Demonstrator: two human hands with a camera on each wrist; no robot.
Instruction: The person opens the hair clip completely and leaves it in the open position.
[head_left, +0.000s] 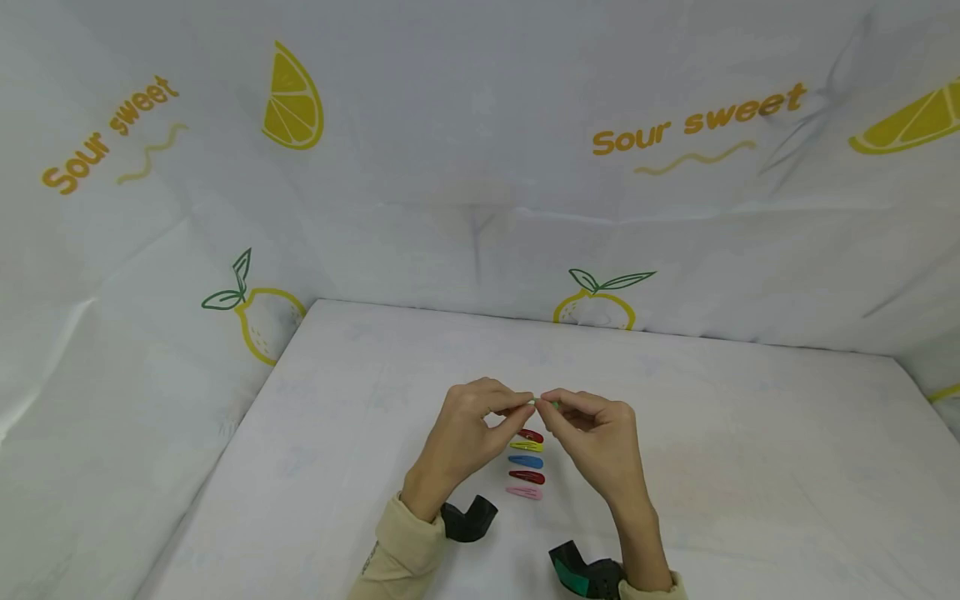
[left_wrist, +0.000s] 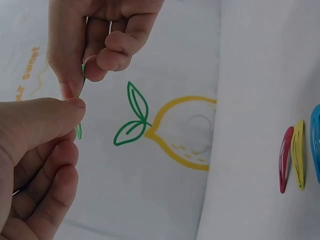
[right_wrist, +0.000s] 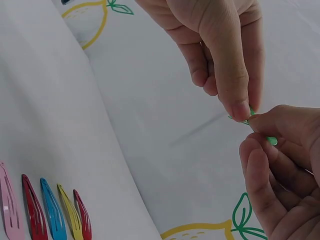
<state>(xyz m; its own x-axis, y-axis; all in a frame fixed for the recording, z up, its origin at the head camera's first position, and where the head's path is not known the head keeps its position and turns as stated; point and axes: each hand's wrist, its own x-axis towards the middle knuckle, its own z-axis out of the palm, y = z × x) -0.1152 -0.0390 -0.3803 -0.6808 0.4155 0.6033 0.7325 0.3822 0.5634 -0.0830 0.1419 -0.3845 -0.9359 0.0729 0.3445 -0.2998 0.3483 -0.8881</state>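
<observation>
One end of a green hair clip (right_wrist: 272, 141) is taken, at the left, by the left hand (head_left: 468, 425), whose thumb and forefinger are closed in a narrow pinch upon it. Next to the right, on the white bench (head_left: 750, 458), five similar clips lie in a column: the far red clip (head_left: 531, 436), the yellow clip (head_left: 527, 447), the blue clip (head_left: 526, 462), the near red clip (head_left: 527, 477) and the pink clip (head_left: 524, 493). The green one is in the air between the two hands, beyond this column, and mostly covered by the fingers. I judge it very light, thin and rather stiff, probably springy, with a smooth coat that may slip; it seems not fragile, yet the slim prongs could perhaps bend. A good hold would be on the side edges of the broad end, with the tip left for the other hand. At the right, the right hand (head_left: 603, 446) pinches the other part between thumb and forefinger, and a small rounded green piece comes out beside these fingers.
</observation>
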